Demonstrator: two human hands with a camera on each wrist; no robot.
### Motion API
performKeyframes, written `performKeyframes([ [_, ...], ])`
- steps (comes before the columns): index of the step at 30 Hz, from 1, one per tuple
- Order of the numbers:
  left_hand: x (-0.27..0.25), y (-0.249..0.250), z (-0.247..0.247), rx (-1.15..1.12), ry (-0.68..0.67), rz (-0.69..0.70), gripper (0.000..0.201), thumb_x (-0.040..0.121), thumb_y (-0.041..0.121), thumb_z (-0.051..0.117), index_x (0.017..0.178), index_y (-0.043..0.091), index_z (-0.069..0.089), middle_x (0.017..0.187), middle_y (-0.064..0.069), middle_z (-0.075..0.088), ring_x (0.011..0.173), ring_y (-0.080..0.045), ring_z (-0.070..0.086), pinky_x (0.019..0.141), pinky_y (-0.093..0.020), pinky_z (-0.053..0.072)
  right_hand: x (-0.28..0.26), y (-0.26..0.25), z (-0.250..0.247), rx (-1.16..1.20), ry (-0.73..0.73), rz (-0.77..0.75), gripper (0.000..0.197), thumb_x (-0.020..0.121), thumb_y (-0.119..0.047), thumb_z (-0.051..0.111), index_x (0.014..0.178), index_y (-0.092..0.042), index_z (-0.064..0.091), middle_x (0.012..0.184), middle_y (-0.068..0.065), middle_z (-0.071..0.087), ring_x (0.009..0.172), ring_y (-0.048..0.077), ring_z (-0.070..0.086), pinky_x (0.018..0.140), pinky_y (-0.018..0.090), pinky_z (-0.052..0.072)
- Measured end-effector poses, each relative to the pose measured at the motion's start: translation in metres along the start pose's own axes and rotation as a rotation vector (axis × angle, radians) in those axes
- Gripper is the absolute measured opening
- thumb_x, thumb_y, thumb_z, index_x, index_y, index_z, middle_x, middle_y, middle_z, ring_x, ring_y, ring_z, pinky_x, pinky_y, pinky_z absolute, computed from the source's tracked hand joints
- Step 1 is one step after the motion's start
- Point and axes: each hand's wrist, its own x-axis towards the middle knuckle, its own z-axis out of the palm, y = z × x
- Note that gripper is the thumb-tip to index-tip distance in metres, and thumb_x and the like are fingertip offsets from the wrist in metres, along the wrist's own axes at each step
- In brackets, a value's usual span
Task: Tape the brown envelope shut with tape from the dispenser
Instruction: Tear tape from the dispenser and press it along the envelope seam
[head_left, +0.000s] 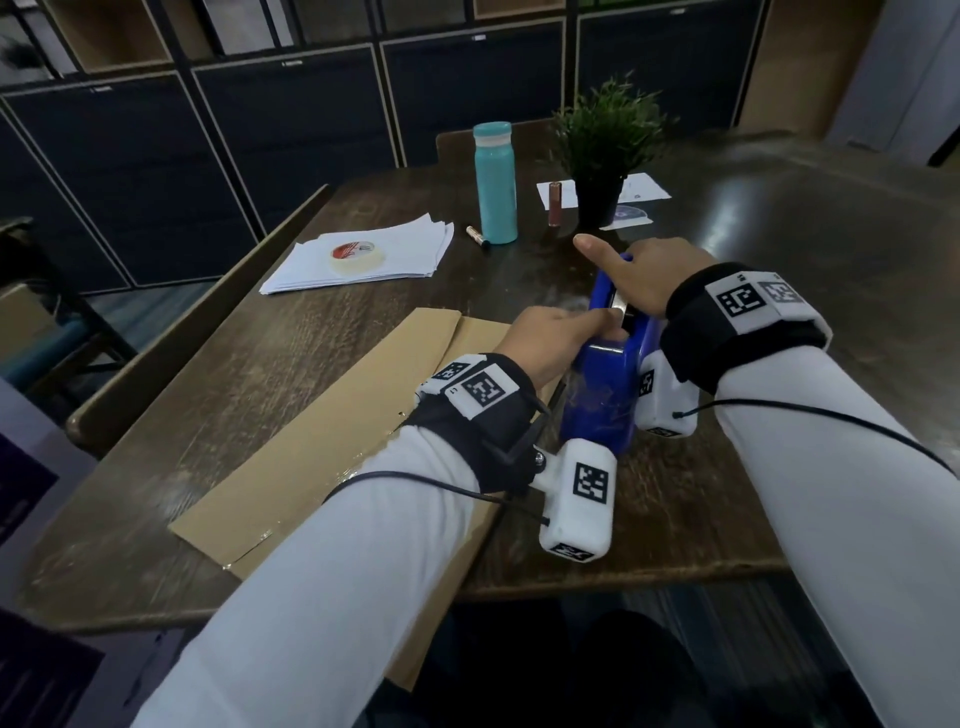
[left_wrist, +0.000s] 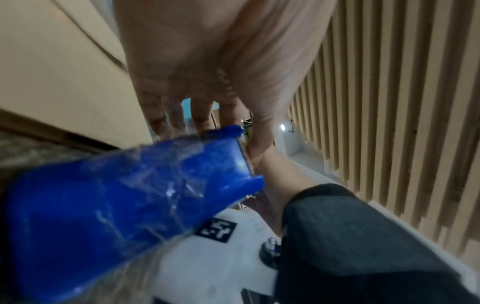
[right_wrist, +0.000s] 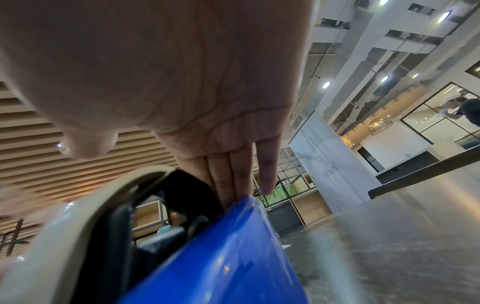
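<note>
The brown envelope lies flat on the wooden table, partly under my left forearm. Just right of it stands the blue tape dispenser, its beige tape roll showing in the right wrist view. My left hand is at the dispenser's cutter end and pinches the clear tape between thumb and fingers. My right hand rests on top of the dispenser with straight fingers, the index finger stretched out to the left.
Behind the envelope lies a stack of white paper with a masking tape roll on it. Farther back stand a teal bottle, a potted plant, a small brown tube and a marker. A chair back runs along the table's left edge.
</note>
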Motion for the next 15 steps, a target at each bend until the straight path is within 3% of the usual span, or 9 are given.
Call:
performKeyframes([
  [2, 0.0, 0.005, 0.001, -0.047, 0.026, 0.0, 0.027, 0.09, 0.022, 0.061, 0.102, -0.001, 0.071, 0.083, 0.001, 0.068, 0.058, 0.003, 0.063, 0.05, -0.011, 0.045, -0.001, -0.001, -0.002, 0.003, -0.008, -0.002, 0.088, 0.081, -0.08, 0.006, 0.074, -0.008, 0.056, 0.069, 0.01, 0.055, 0.066, 0.023, 0.053, 0.068, 0.034, 0.04],
  [5, 0.002, 0.01, -0.002, -0.026, 0.035, -0.008, 0.02, 0.089, 0.03, 0.063, 0.083, 0.014, 0.073, 0.097, 0.001, 0.07, 0.09, -0.007, 0.06, 0.079, -0.025, 0.044, -0.001, -0.003, -0.005, 0.017, -0.035, 0.008, 0.091, 0.082, -0.079, 0.006, 0.081, -0.007, 0.061, 0.069, 0.01, 0.057, 0.065, 0.02, 0.052, 0.068, 0.034, 0.039],
  [6, 0.002, 0.011, -0.003, -0.02, 0.031, -0.013, 0.02, 0.088, 0.03, 0.063, 0.078, 0.016, 0.072, 0.097, 0.002, 0.07, 0.092, -0.007, 0.059, 0.083, -0.027, 0.044, -0.001, -0.003, -0.005, 0.02, -0.041, 0.01, 0.092, 0.083, -0.078, 0.006, 0.083, -0.006, 0.063, 0.069, 0.009, 0.057, 0.064, 0.02, 0.052, 0.068, 0.033, 0.039],
  [9, -0.005, 0.009, -0.006, -0.036, 0.028, -0.015, 0.02, 0.089, 0.027, 0.063, 0.08, 0.012, 0.072, 0.078, 0.011, 0.07, 0.068, 0.006, 0.063, 0.068, -0.017, 0.046, -0.001, -0.004, -0.007, 0.01, -0.039, 0.008, 0.097, 0.084, -0.077, 0.005, 0.087, -0.003, 0.067, 0.067, 0.009, 0.057, 0.064, 0.021, 0.052, 0.069, 0.033, 0.039],
  [12, -0.012, 0.002, -0.009, 0.009, 0.036, 0.006, 0.02, 0.088, 0.029, 0.064, 0.075, 0.017, 0.073, 0.077, 0.014, 0.071, 0.079, 0.005, 0.058, 0.087, -0.028, 0.041, -0.001, -0.004, -0.008, -0.012, -0.033, 0.002, 0.098, 0.084, -0.077, 0.004, 0.086, -0.002, 0.067, 0.068, 0.01, 0.056, 0.066, 0.023, 0.053, 0.07, 0.034, 0.039],
  [15, -0.017, -0.004, -0.01, 0.001, 0.027, 0.005, 0.021, 0.088, 0.029, 0.064, 0.074, 0.016, 0.074, 0.075, 0.016, 0.071, 0.076, 0.008, 0.058, 0.084, -0.025, 0.039, -0.001, -0.004, -0.009, -0.028, -0.033, 0.008, 0.098, 0.083, -0.077, 0.003, 0.083, -0.003, 0.066, 0.069, 0.01, 0.057, 0.066, 0.023, 0.053, 0.07, 0.034, 0.039],
])
